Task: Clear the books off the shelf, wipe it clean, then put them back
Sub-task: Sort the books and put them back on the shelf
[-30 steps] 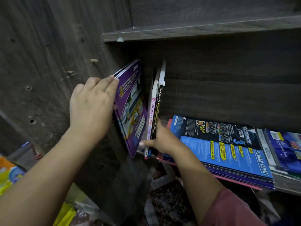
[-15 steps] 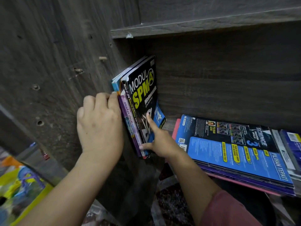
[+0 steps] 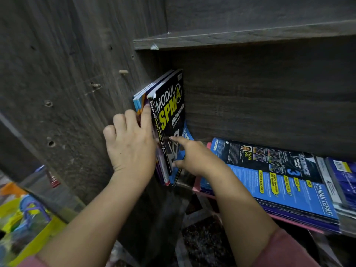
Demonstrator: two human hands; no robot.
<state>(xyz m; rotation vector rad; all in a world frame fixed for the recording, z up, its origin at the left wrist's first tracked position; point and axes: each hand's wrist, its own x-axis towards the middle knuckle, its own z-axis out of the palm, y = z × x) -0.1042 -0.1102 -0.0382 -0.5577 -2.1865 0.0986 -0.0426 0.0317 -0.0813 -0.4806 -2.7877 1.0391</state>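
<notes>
Now a small bundle of upright books (image 3: pixel 154 120) stands at the left end of the shelf (image 3: pixel 348 226), leaning against the bookcase side panel (image 3: pixel 67 83). Its front one is a black book titled "Modul SPM A+ Matematik" (image 3: pixel 171 116). The left hand (image 3: pixel 131 145) grips the bundle from the panel side. Its forefinger lies along the spines and the other fingers curl over the edge, their tips out of sight. The right hand (image 3: pixel 192 157) presses on the black cover with forefinger and thumb held straight; its remaining fingers are hidden behind the hand. The feet of the upright books are partly covered by both hands, and the titles behind the black one are too blurred to read.

Just to the right, apart from the bundle, a flat stack of books (image 3: pixel 289 214) lies on the same shelf. A blue Science Process Skills book (image 3: pixel 279 182) lies on top, and the frame cuts the stack off at the right. Something yellow, perhaps a plastic bag (image 3: pixel 28 228), shows at lower left.
</notes>
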